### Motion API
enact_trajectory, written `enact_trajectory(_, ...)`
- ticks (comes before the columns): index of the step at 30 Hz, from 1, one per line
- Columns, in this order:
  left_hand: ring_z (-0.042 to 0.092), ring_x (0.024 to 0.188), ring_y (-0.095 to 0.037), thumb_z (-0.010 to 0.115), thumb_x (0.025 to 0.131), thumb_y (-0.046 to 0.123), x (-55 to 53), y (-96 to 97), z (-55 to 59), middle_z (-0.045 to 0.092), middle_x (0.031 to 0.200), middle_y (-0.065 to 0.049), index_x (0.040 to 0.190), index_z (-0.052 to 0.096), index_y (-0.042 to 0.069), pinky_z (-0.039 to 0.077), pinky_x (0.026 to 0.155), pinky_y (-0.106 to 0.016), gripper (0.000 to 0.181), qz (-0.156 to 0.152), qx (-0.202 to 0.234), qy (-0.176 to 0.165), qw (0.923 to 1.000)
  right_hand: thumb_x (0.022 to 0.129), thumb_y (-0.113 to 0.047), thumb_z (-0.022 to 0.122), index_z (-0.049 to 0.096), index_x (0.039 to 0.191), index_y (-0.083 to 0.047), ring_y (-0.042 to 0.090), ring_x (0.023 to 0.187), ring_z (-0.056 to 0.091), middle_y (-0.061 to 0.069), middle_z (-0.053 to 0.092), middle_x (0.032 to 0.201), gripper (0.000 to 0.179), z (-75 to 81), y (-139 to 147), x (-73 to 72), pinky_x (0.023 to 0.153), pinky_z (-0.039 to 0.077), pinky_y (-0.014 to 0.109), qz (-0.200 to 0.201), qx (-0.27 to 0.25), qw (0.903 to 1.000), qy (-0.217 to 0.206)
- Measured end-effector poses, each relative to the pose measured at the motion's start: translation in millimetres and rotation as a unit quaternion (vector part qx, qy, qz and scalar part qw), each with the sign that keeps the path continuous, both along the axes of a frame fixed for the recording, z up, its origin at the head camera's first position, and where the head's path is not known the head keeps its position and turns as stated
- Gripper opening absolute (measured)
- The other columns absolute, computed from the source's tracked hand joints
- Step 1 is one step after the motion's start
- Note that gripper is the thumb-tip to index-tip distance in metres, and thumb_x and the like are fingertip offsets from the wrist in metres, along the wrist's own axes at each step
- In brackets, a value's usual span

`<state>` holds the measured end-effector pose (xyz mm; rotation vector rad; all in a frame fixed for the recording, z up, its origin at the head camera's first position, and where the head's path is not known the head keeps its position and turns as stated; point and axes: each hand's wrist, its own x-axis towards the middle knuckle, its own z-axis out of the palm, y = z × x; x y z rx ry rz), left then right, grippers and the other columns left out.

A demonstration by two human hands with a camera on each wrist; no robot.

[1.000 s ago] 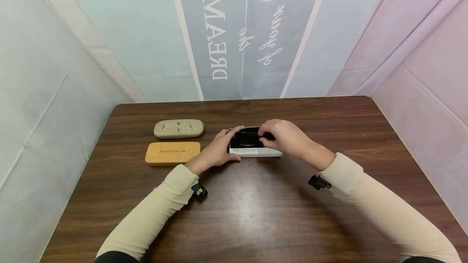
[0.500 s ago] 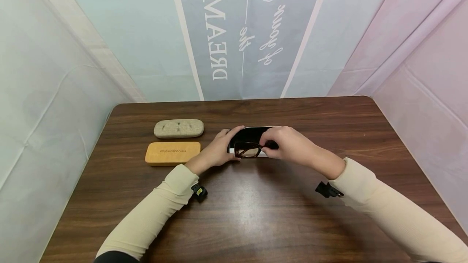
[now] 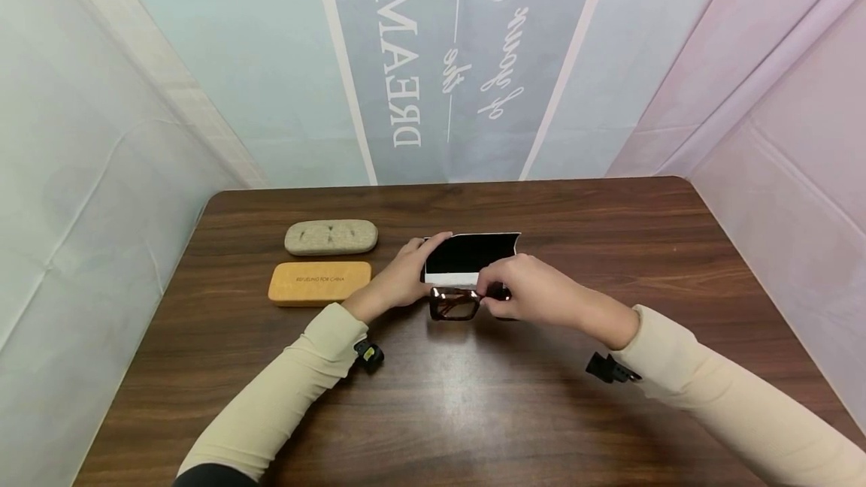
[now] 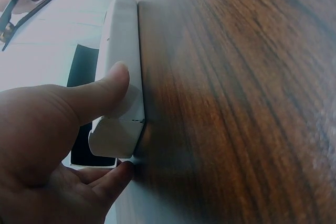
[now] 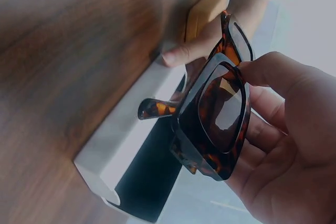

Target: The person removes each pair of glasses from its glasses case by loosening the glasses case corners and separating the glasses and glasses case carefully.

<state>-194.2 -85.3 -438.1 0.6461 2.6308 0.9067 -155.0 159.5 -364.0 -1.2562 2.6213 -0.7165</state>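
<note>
Tortoiseshell sunglasses (image 3: 455, 305) with dark lenses are pinched at the bridge between the thumb and fingers of my right hand (image 3: 537, 290). In the head view they hang just in front of a white glasses case (image 3: 452, 278), whose lid stands up and shows a black lining. My left hand (image 3: 402, 275) grips the left end of that case. From the left wrist, the thumb (image 4: 116, 80) lies along the white front wall and the fingers go behind the end. The right wrist view shows the sunglasses (image 5: 223, 111) close up, with the case (image 5: 123, 135) below them.
Left of the left hand, a yellow case (image 3: 319, 282) with printed lettering lies on the dark wood table (image 3: 446, 397). Behind it sits a beige fabric-covered glasses case (image 3: 331, 237). Printed cloth (image 3: 446, 96) hangs along the table's back edge, with pale cloth at both sides.
My right hand has lifted the sunglasses out of the white case and brought them toward me, in front of its edge. My left hand has stayed on the case.
</note>
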Motion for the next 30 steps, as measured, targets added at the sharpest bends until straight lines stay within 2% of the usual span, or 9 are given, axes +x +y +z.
enact_trajectory(4, 0.034, 0.144, -0.04, 0.083, 0.088, 0.02, -0.5, -0.4, 0.1, 0.034, 0.156, -0.026, 0.162, 0.026, 0.025, 0.043, 0.105, -0.056, 0.094, -0.002, 0.004, 0.009, 0.9999, 0.088, -0.005, 0.074, 0.07, 0.086, -0.017, 0.004, 0.067, 0.054, -0.015, 0.063, 0.081, 0.013, -4.8, -3, 3.9, 0.062, 0.047, 0.023, 0.006, 0.004, 0.9998, -0.021)
enact_trajectory(7, 0.033, 0.144, -0.039, 0.084, 0.086, 0.026, -0.4, -0.9, 0.7, 0.033, 0.156, -0.025, 0.163, 0.025, 0.026, 0.041, 0.107, -0.057, 0.096, -0.003, 0.006, 0.006, 1.0, 0.089, -0.006, 0.074, 0.069, 0.083, -0.018, 0.003, 0.066, 0.053, -0.016, 0.061, 0.078, 0.015, -9.8, -6, 7.2, 0.061, 0.047, 0.023, 0.014, 0.008, 0.9994, -0.032)
enact_trajectory(17, 0.035, 0.143, -0.038, 0.083, 0.087, 0.027, 0.7, -1.5, 1.9, 0.034, 0.155, -0.024, 0.163, 0.024, 0.026, 0.042, 0.106, -0.056, 0.096, -0.005, 0.008, 0.004, 1.0, 0.087, -0.012, 0.076, 0.067, 0.079, -0.023, 0.004, 0.066, 0.054, -0.019, 0.058, 0.075, 0.015, -25.8, -16, 18.2, 0.061, 0.044, 0.021, 0.027, 0.035, 0.9986, -0.031)
enact_trajectory(24, 0.035, 0.143, -0.038, 0.083, 0.087, 0.026, 1.6, -1.9, 2.4, 0.034, 0.156, -0.023, 0.163, 0.024, 0.026, 0.041, 0.106, -0.057, 0.096, -0.005, 0.008, 0.003, 1.0, 0.089, -0.013, 0.075, 0.068, 0.082, -0.022, 0.001, 0.068, 0.055, -0.019, 0.061, 0.078, 0.014, -33.3, -20, 22.2, 0.063, 0.046, 0.022, 0.026, 0.04, 0.9973, -0.057)
enact_trajectory(30, 0.035, 0.142, -0.038, 0.083, 0.088, 0.026, 1.1, -1.3, 2.5, 0.034, 0.155, -0.023, 0.163, 0.024, 0.027, 0.042, 0.105, -0.057, 0.095, -0.004, 0.007, 0.003, 1.0, 0.088, -0.014, 0.076, 0.066, 0.081, -0.023, 0.002, 0.067, 0.055, -0.02, 0.058, 0.076, 0.015, -38.6, -23, 24.2, 0.063, 0.046, 0.023, 0.026, 0.041, 0.9972, -0.056)
